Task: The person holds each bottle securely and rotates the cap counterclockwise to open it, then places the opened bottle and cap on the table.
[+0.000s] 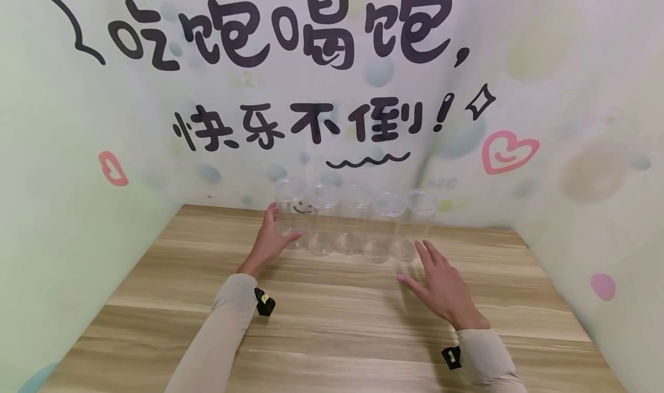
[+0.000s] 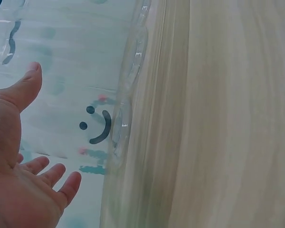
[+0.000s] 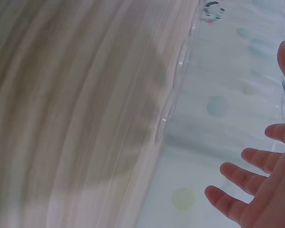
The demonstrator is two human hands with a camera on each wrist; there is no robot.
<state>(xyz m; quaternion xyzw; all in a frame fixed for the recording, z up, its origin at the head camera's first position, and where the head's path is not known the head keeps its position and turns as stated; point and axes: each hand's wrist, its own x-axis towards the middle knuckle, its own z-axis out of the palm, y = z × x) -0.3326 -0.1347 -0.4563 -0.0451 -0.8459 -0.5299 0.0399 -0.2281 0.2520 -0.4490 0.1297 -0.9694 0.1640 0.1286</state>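
Observation:
Several tall, clear plastic jars stand upright in a close row near the back of the table. My left hand (image 1: 268,243) is at the leftmost jar (image 1: 290,208), with the thumb in front of its lower part and the fingers along its left side. In the left wrist view, that hand's fingers are spread and the jar's rounded bottom (image 2: 123,128) shows beyond them. To the right, my right hand (image 1: 448,289) has its fingertips close to the base of the rightmost jar (image 1: 421,211). Its fingers are extended and spread, and it holds nothing.
The wood-grain table (image 1: 321,335) meets a printed wall covering (image 1: 249,87) with large black characters just behind the jars. Side walls rise at the left and right table edges. Small black devices (image 1: 264,302) sit at both wrists.

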